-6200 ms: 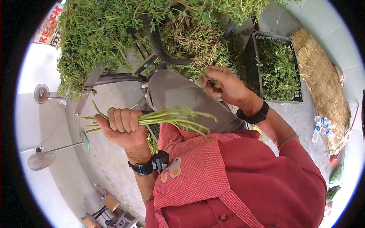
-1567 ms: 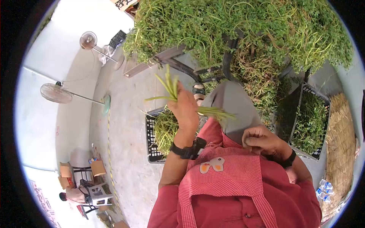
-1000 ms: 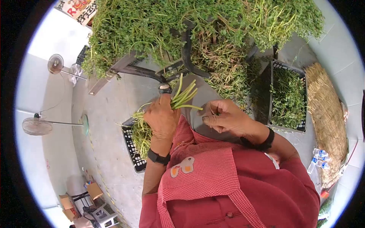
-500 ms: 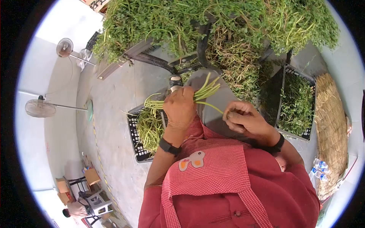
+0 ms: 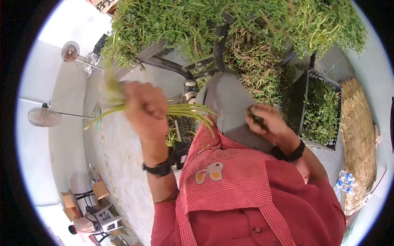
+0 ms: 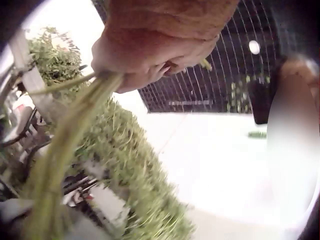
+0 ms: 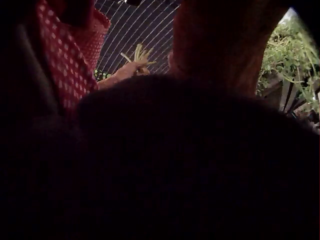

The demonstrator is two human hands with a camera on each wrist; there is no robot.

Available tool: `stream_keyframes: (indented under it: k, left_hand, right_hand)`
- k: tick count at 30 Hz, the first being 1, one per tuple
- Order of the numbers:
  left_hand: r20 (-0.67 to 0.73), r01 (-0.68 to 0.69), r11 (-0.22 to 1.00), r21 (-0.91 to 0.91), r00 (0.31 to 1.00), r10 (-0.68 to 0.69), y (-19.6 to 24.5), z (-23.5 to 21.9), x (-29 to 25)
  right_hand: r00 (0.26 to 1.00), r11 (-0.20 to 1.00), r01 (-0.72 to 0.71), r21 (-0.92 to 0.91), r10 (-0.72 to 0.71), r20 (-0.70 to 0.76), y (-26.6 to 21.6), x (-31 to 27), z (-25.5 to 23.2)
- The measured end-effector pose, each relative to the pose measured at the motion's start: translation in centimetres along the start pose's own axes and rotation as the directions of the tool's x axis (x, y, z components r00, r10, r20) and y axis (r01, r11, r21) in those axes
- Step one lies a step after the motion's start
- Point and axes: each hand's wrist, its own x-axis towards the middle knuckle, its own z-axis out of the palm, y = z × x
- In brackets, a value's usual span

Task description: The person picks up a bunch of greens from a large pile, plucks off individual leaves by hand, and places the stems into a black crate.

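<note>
My left hand grips a bundle of long green stems out to the left, above the floor. Cut-looking ends fan toward my lap, while the far end is blurred by motion. Close up in the left wrist view, the stems hang from the curled fist. Over my right thigh, my right hand has its fingers curled round a small dark-green leafy scrap. The right wrist view is mostly dark, with the left hand's stems small in the background.
Leafy greens are heaped on a table ahead, with a pile of trimmings beneath. A black crate of greens stands right, beside a rolled straw mat. Another crate is partly hidden behind my left arm. Fans stand left.
My left hand has swung left and away from my right hand, carrying the stems. The single stem that reached toward my right fingers no longer does; the right hand has shifted slightly.
</note>
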Motion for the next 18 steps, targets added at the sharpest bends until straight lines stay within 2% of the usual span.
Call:
stream_keyframes:
  k: [1, 2, 4, 5, 6, 7, 9, 12, 16, 18]
  left_hand:
    - [0.028, -0.017, 0.994, -0.107, 0.999, 0.020, 1.7, 0.8, 0.0]
    - [0.040, -0.007, 0.994, -0.105, 0.999, 0.011, 2.0, 0.3, 0.1]
    - [0.265, 0.108, 0.929, -0.355, 0.964, -0.011, 1.6, -0.6, 0.4]
    - [0.262, 0.148, 0.912, -0.383, 0.964, -0.046, 0.8, -0.7, 0.2]
    - [0.268, 0.164, 0.909, -0.383, 0.962, -0.061, -0.1, -1.0, 0.1]
    - [0.274, 0.217, 0.859, -0.465, 0.957, -0.093, -1.1, -1.3, 0.1]
    - [0.265, 0.278, 0.751, -0.599, 0.954, -0.142, -2.3, -1.4, 0.0]
    - [0.330, 0.308, 0.705, -0.640, 0.937, -0.109, -3.2, -1.3, 0.2]
    - [0.352, 0.339, 0.705, -0.624, 0.926, -0.133, -3.8, -0.7, 0.1]
    - [0.350, 0.358, 0.718, -0.597, 0.921, -0.168, -4.1, -0.5, 0.0]
  right_hand:
    - [1.000, 1.000, -0.020, -0.007, 0.020, -0.013, 0.1, 0.2, 0.2]
    - [1.000, 1.000, -0.011, 0.002, 0.011, -0.020, 0.2, 0.3, 0.3]
    - [0.994, 0.997, 0.029, -0.069, -0.021, 0.111, 0.2, 0.4, 0.3]
    - [0.995, 0.998, 0.033, -0.061, -0.027, 0.100, 0.0, 0.6, 0.3]
    - [0.988, 0.991, 0.045, -0.123, -0.026, 0.153, -0.2, 0.8, 0.1]
    - [0.979, 0.981, 0.058, -0.186, -0.019, 0.203, -0.4, 0.9, 0.0]
    - [0.980, 0.980, 0.065, -0.188, -0.027, 0.198, -0.7, 0.8, 0.1]
    - [0.971, 0.979, 0.069, -0.193, -0.022, 0.238, -0.9, 0.6, 0.7]
    - [0.950, 0.977, 0.037, -0.209, 0.030, 0.310, -0.7, 0.0, 2.6]
    - [0.941, 0.967, 0.082, -0.242, 0.005, 0.338, 0.0, 0.5, 2.3]
